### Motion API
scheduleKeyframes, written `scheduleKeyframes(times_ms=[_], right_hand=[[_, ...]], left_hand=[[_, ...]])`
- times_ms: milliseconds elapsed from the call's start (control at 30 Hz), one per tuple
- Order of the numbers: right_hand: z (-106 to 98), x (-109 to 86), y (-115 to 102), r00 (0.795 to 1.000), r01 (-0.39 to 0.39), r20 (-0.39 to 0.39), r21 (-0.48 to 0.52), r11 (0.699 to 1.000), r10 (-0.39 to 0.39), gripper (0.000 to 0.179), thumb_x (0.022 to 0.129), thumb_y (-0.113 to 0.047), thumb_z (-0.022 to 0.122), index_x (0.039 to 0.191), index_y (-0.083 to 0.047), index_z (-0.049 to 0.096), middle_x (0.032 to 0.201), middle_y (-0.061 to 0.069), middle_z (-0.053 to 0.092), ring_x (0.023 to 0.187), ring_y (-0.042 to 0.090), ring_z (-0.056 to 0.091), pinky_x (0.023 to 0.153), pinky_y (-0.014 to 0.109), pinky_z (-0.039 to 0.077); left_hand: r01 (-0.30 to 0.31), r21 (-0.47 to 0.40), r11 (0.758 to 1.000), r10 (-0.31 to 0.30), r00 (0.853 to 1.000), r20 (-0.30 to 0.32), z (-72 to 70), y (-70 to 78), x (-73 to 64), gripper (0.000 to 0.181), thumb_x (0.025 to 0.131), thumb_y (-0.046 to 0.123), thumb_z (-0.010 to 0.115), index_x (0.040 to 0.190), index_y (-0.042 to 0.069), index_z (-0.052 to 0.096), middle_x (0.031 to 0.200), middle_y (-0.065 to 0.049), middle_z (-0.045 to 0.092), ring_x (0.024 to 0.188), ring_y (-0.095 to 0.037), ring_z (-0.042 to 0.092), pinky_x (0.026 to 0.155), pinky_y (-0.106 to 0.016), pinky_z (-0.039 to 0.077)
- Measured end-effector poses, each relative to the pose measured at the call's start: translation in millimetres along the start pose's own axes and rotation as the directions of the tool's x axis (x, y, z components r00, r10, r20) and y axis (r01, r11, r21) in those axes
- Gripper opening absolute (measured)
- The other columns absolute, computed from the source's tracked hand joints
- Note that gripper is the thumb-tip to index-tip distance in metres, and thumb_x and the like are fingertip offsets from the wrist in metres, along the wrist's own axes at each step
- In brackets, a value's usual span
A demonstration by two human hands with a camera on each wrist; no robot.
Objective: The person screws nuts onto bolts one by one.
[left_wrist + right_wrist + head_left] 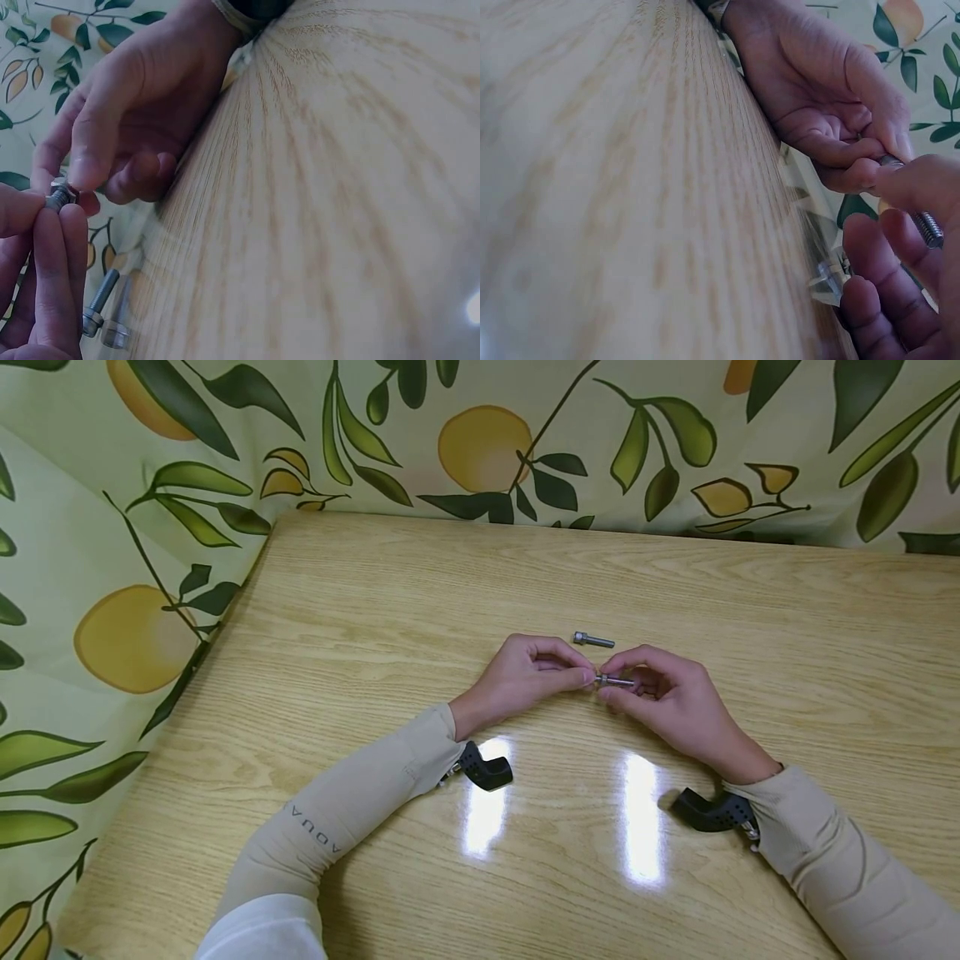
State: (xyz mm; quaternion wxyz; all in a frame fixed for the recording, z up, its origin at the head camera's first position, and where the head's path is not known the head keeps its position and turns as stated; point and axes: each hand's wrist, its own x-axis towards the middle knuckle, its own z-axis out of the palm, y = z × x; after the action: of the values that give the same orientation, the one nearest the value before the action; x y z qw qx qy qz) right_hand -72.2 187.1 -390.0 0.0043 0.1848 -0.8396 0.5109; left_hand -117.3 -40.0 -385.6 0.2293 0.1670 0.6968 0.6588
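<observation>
A metal bolt is held between both hands over the table, its threaded end pointing right. My left hand pinches it at the head end with thumb and fingers. From the other side my right hand has thumb and fingertips around a small metal nut or collar on the bolt. In the right wrist view the screw thread shows behind the right thumb; fingertips partly hide the rest. A second bolt lies just beyond the hands, with a ring-like piece by its head, clearer in the left wrist view.
The wood-grain table is glossy, with two bright light reflections near the forearms. Patterned cloth with fruit and leaves borders its back and left. Black camera mounts are strapped at both wrists, over light sleeves.
</observation>
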Motion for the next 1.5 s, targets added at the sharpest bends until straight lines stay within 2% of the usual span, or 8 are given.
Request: scheduleKeyframes(times_ms=[167,333,500,733,933,1200,1367,1500], right_hand=[[-0.7,0.3,-0.8,0.999,-0.042,0.006,0.015,0.999,0.041,0.018,0.096,-0.006,0.073,0.113,-0.012,0.074,0.095,-0.011,0.073,0.076,0.003,0.07,0.067,0.014,0.056],[-0.5,0.5,-0.9,1.0,-0.021,-0.001,0.0,1.0,0.021,0.025,0.09,-0.003,0.079,0.113,-0.011,0.073,0.103,-0.017,0.072,0.082,-0.001,0.07,0.071,0.012,0.057],[-1.0,1.1,-1.0,0.999,-0.048,0.015,-0.007,0.999,0.048,0.014,0.098,-0.01,0.072,0.111,-0.012,0.075,0.09,-0.005,0.075,0.075,0.003,0.071,0.067,0.014,0.057],[-0.7,1.0,-0.9,0.999,-0.048,0.006,-0.015,0.999,0.048,0.023,0.091,-0.006,0.079,0.112,-0.012,0.072,0.101,-0.015,0.073,0.083,-0.001,0.072,0.071,0.012,0.057],[-0.9,1.6,-1.0,0.998,-0.064,0.019,-0.018,0.998,0.064,0.015,0.096,-0.01,0.075,0.11,-0.012,0.073,0.094,-0.009,0.074,0.077,0.001,0.071,0.066,0.014,0.056],[0.8,1.0,2.5,0.999,0.043,-0.003,0.014,0.999,-0.043,0.029,0.087,0.004,0.079,0.112,-0.009,0.072,0.103,-0.02,0.07,0.084,-0.003,0.071,0.072,0.012,0.058],[-0.7,1.0,0.9,0.999,-0.033,0.014,-0.003,0.999,0.033,0.017,0.096,-0.007,0.074,0.112,-0.013,0.074,0.094,-0.012,0.074,0.077,0.001,0.071,0.068,0.014,0.057],[-0.7,0.7,-0.2,0.999,-0.05,0.004,-0.007,0.999,0.05,0.021,0.093,-0.007,0.077,0.113,-0.012,0.072,0.098,-0.016,0.073,0.08,-0.001,0.071,0.069,0.013,0.057]], left_hand=[[-0.006,-0.014,1.0,0.006,1.0,0.006,-0.2,-0.1,0.6,0.014,0.095,0.007,0.075,0.106,-0.002,0.076,0.108,-0.017,0.078,0.09,-0.009,0.077,0.089,-0.03,0.064],[-0.003,-0.014,1.0,0.003,1.0,0.002,-0.1,-0.3,0.7,0.014,0.095,0.007,0.075,0.106,-0.002,0.076,0.108,-0.017,0.078,0.089,-0.008,0.076,0.089,-0.029,0.064],[0.003,-0.022,1.0,-0.003,1.0,0.004,0.0,0.0,0.5,0.015,0.095,0.006,0.075,0.106,-0.003,0.076,0.107,-0.017,0.077,0.089,-0.008,0.076,0.09,-0.029,0.064],[0.003,-0.013,1.0,-0.003,1.0,0.001,0.1,-0.1,0.7,0.015,0.094,0.007,0.075,0.106,-0.003,0.076,0.106,-0.017,0.077,0.088,-0.008,0.076,0.089,-0.029,0.064],[0.005,-0.016,1.0,-0.005,1.0,0.002,-0.2,0.3,0.7,0.014,0.095,0.007,0.075,0.106,-0.003,0.076,0.107,-0.017,0.077,0.089,-0.009,0.076,0.09,-0.029,0.064],[0.001,0.001,1.0,-0.001,1.0,0.001,-0.6,0.0,0.6,0.014,0.095,0.008,0.075,0.105,-0.001,0.076,0.107,-0.016,0.077,0.089,-0.008,0.076,0.089,-0.028,0.064],[0.001,-0.011,1.0,-0.001,1.0,0.008,-0.9,-0.3,0.4,0.014,0.095,0.008,0.074,0.106,-0.001,0.076,0.107,-0.016,0.078,0.09,-0.01,0.077,0.09,-0.029,0.064],[-0.001,-0.01,1.0,0.001,1.0,0.008,-0.7,-0.8,0.9,0.014,0.095,0.008,0.075,0.106,-0.001,0.076,0.107,-0.016,0.078,0.09,-0.01,0.077,0.089,-0.029,0.064]])
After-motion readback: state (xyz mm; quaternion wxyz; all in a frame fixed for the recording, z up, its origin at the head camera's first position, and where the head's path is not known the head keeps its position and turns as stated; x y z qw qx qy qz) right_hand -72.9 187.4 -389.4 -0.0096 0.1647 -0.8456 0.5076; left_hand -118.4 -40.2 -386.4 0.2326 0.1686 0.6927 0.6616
